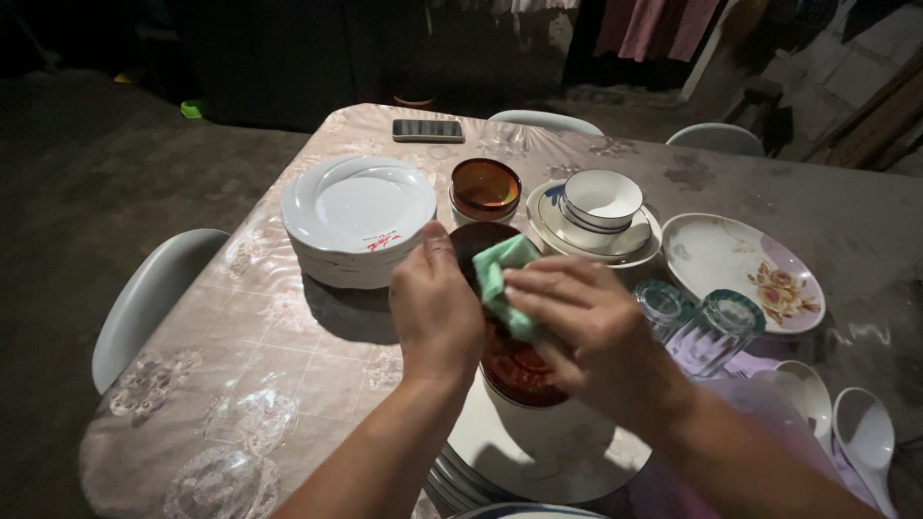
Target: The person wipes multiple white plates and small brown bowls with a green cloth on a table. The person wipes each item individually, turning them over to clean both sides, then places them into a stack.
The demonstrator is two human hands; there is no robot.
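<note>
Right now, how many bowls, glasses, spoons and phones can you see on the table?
Brown bowls: 3, one held, one on the stack below, one behind
White bowls: 1
Glasses: 2
White spoons: 2
Phones: 1
Total: 9

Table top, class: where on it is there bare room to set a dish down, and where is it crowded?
Bare cloth lies on the table near left, between the stack of white plates and the left hand, and at the far right corner beyond the flowered plate. It is crowded around the right hand: brown bowl, cups, glasses.
</note>
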